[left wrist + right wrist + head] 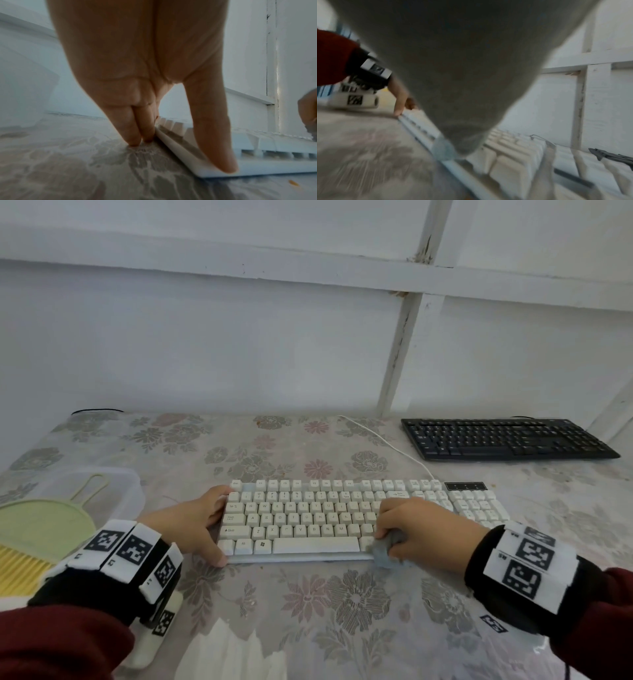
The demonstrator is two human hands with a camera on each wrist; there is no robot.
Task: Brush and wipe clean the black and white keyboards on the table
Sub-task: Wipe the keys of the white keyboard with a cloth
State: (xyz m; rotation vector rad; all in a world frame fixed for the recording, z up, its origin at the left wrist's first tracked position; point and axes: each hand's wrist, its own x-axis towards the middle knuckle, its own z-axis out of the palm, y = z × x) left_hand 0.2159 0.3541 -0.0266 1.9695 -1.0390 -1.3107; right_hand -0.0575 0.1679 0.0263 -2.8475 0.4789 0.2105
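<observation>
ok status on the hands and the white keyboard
Left hand steadies white keyboard at its left end. Right hand wipes front edge with grey cloth. Nothing blocking.

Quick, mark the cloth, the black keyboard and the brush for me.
cloth [388,551], head view, bunched grey part under the right hand.
black keyboard [507,440], head view, middle of its keys.
brush [20,568], head view, yellow bristles at the left edge.

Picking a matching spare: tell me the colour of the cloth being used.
Grey-blue cloth, bunched in the right hand; head view shows it best.
</observation>
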